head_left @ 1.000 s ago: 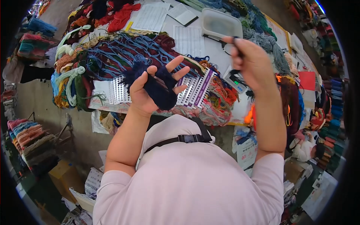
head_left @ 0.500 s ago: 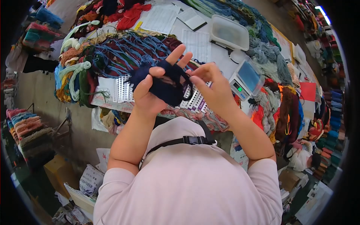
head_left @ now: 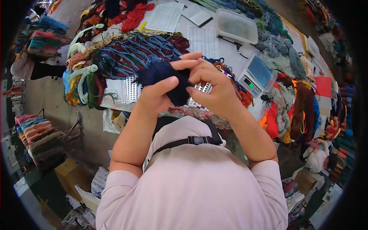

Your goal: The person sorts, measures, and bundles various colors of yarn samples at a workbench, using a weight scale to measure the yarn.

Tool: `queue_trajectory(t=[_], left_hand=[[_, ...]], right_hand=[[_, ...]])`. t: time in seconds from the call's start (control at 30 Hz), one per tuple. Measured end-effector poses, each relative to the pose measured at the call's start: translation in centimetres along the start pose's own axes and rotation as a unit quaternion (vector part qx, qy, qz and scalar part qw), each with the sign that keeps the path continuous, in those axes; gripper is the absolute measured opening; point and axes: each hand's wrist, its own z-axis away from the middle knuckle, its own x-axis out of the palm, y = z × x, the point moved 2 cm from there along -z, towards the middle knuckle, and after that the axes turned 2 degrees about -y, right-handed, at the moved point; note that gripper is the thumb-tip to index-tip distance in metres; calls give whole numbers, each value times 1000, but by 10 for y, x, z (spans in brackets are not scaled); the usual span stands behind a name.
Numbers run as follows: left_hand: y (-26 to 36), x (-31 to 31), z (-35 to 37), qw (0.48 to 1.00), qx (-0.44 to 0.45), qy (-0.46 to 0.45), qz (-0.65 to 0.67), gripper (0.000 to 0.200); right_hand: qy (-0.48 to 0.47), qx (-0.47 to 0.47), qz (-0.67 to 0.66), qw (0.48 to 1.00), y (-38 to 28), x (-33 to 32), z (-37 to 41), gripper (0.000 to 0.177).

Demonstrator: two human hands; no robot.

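A bundle of dark navy yarn (head_left: 161, 75) sits in my left hand (head_left: 155, 96), with the thumb in front and the fingers round its far side. My right hand (head_left: 216, 90) is curled at the bundle's right edge, its fingertips bent together against the dark strands and close to my left fingers. What exactly those right fingertips pinch is partly hidden. Below and behind the hands lie white cards with rows of holes (head_left: 131, 92), and a heap of blue and maroon yarn skeins (head_left: 126, 55) spreads to the left.
A digital scale (head_left: 251, 78) with a lit green display stands right of my hands. Beyond it are a clear plastic tub (head_left: 236, 27), printed sheets (head_left: 165, 17) and a notebook (head_left: 196, 15). Red, grey and brown skeins (head_left: 285, 103) hang over the right table edge. Another person (head_left: 318, 157) is at far right.
My right hand has come in against the navy bundle, where before it held a loose loop of strand off its right side. My left fingers have folded over the yarn. The view has shifted slightly.
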Motion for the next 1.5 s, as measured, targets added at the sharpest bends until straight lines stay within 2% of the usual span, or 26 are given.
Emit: queue_trajectory(t=[0.07, 0.1, 0.13, 0.23, 0.27, 0.33, 0.37, 0.43, 0.47, 0.53, 0.67, 0.7, 0.77, 0.8, 0.93, 1.0, 1.13, 1.2, 1.27, 1.33, 1.4, 1.43, 1.5], left_hand=[[6, -4, 4, 987, -65, 65, -134, 50], [7, 2, 2, 979, -75, 110, -152, 54], [7, 4, 2, 979, -78, 110, -154, 54], [7, 8, 2, 962, -99, 152, -205, 53], [7, 9, 2, 962, -100, 152, -205, 53], [8, 10, 2, 943, -103, 128, -288, 53], [8, 11, 2, 943, -104, 127, -288, 53], [8, 11, 2, 931, -138, 135, -310, 54], [7, 12, 2, 931, -139, 134, -310, 54], [6, 17, 0, 967, -136, 129, -173, 59], [4, 15, -2, 976, -101, 147, -121, 64], [4, 12, -4, 980, -104, 121, -118, 65], [3, 12, -6, 982, -118, 98, -112, 67], [3, 11, -7, 982, -118, 97, -112, 67], [-2, 9, -11, 972, -118, 125, -163, 55], [-3, 11, -12, 963, -110, 146, -198, 50], [-2, 12, -13, 967, -109, 138, -186, 43], [-1, 11, -15, 968, -109, 132, -184, 43], [-1, 11, -16, 970, -84, 116, -198, 40], [2, 15, -17, 971, -104, 130, -173, 42], [3, 14, -16, 971, -123, 142, -148, 43], [2, 9, -14, 971, -117, 145, -148, 47], [-2, 4, -14, 972, -111, 145, -147, 51]], right_hand=[[6, 20, -32, 999, 2, -3, 4, 14], [18, 27, -76, 997, 5, -3, 6, 13], [31, 33, -121, 992, 8, -3, 8, 13], [44, 5, -98, 994, 11, -3, 11, 13], [45, 5, -99, 994, 12, -3, 13, 13], [51, 6, -133, 990, 14, -5, 16, 10], [52, 6, -133, 990, 13, -6, 17, 10], [42, 121, -283, 950, 13, -6, 21, 6], [43, 120, -283, 950, 13, -7, 21, 6], [25, 170, -428, 887, 15, -8, 20, 3], [19, 171, -387, 906, 2, -10, 16, 10], [18, 169, -386, 907, 0, -13, 15, 10], [-43, 188, -289, 938, -1, -18, 16, 18], [-50, 191, -287, 937, 3, -18, 15, 25], [-44, 176, -243, 953, 0, -23, 12, 28], [-7, 156, -214, 964, -4, -23, 11, 33], [19, 166, -167, 972, -5, -21, 11, 28], [2, 183, -32, 983, -1, -22, 10, 17], [8, 189, -69, 980, -1, -23, 10, 14], [13, 195, -105, 975, 5, -22, 10, 12], [65, 42, -154, 985, 16, -21, 10, 11], [66, 42, -153, 985, 17, -22, 10, 11], [57, 158, -342, 924, 19, -21, 10, 10]])
